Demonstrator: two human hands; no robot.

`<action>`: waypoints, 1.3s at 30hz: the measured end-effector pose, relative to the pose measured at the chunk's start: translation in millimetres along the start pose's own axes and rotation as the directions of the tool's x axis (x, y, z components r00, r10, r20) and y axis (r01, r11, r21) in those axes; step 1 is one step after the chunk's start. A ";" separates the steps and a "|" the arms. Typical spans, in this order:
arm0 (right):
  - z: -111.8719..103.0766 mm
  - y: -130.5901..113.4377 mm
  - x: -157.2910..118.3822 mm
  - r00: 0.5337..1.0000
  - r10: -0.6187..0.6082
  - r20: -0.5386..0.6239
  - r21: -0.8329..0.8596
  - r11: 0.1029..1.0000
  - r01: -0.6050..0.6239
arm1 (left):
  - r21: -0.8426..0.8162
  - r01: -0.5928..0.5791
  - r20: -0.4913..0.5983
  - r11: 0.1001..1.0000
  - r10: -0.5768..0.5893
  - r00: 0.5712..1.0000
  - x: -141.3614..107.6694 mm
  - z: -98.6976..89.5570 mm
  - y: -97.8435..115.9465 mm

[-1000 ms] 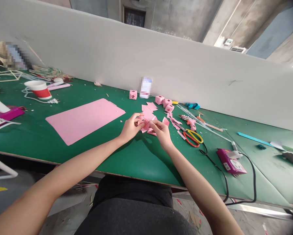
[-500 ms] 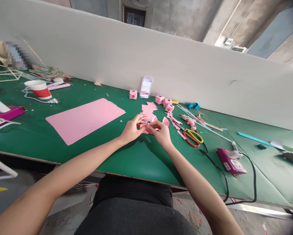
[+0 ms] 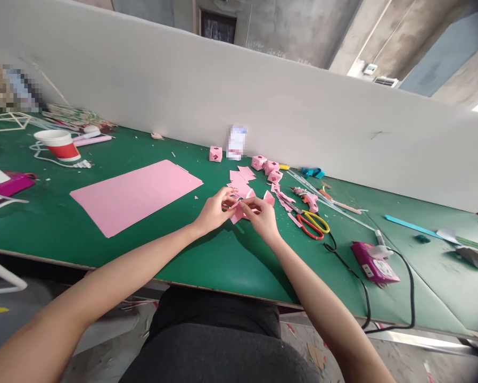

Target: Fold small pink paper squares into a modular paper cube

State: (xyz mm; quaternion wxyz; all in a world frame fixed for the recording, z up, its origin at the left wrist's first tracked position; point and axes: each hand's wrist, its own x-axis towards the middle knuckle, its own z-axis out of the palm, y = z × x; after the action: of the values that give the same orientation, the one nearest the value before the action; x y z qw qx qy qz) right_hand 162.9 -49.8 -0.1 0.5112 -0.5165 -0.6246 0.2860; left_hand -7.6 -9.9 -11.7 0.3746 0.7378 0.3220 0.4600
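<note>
Between my hands is a small folded piece of pink paper (image 3: 236,215), partly covered by fingers. My left hand (image 3: 218,208) pinches it from the left, and my right hand (image 3: 261,214) grips it from the right, fingertips nearly touching. Loose pink paper squares (image 3: 239,183) lie just behind the hands. Several finished-looking pink paper cubes with diamond openings stand farther back, one (image 3: 215,154) alone and others (image 3: 271,168) grouped to the right. A large pink sheet (image 3: 137,197) lies flat to the left.
Scissors (image 3: 313,226) with red and yellow handles, a pink glue gun (image 3: 308,199) and a magenta power strip (image 3: 375,263) with a black cord are on the right. A paper cup (image 3: 59,146) stands left on the green table (image 3: 223,266). A pale partition (image 3: 163,85) rises behind.
The pink piece between my hands has turned, and a flap now hangs lower beneath my fingers. Both hands stay nearly in place; the whole view has shifted slightly.
</note>
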 end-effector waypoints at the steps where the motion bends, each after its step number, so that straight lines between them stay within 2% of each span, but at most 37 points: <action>1: 0.5 -1.2 -0.4 1.000 -0.012 -0.010 -0.011 1.000 0.012 | 0.002 0.001 0.001 1.000 -0.001 1.000 0.2 0.1 -0.9; 7: 2.0 -6.1 -1.2 0.999 -0.021 -0.036 -0.042 0.999 0.019 | 0.016 0.013 0.020 1.000 -0.013 1.000 -0.4 1.6 0.4; 11: 2.1 -5.8 -1.1 0.994 -0.075 -0.082 -0.088 0.994 0.068 | -0.015 0.012 0.041 1.000 -0.011 0.999 -1.3 3.2 1.2; 21: -1.7 -6.5 -0.3 0.999 -0.042 -0.007 -0.082 0.996 0.042 | -0.018 0.039 0.053 0.999 -0.038 0.998 -1.2 0.3 3.4; 30: 7.1 -1.6 -1.3 0.991 -0.120 -0.067 -0.162 0.981 0.107 | 0.021 0.031 0.034 0.999 -0.032 0.999 -0.4 3.4 -0.7; 35: 0.8 2.0 2.8 1.000 -0.020 0.002 -0.106 0.994 0.020 | 0.039 0.040 -0.023 0.998 -0.040 0.999 1.9 -0.6 -6.2; 37: -3.4 4.4 3.8 0.999 0.001 0.054 -0.157 0.988 0.007 | 0.046 0.044 -0.045 0.998 -0.041 0.998 2.4 -2.0 -6.5; 39: -6.5 7.0 3.7 0.991 -0.031 0.129 -0.265 0.962 0.065 | 0.036 0.046 -0.050 0.998 -0.044 0.998 2.3 -2.6 -5.4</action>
State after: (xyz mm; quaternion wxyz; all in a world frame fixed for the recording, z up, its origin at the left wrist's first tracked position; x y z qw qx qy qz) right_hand 171.7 -45.3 -3.0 0.4037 -0.5469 -0.7004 0.2177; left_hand -9.8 -4.6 -14.5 0.3632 0.7256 0.3560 0.4635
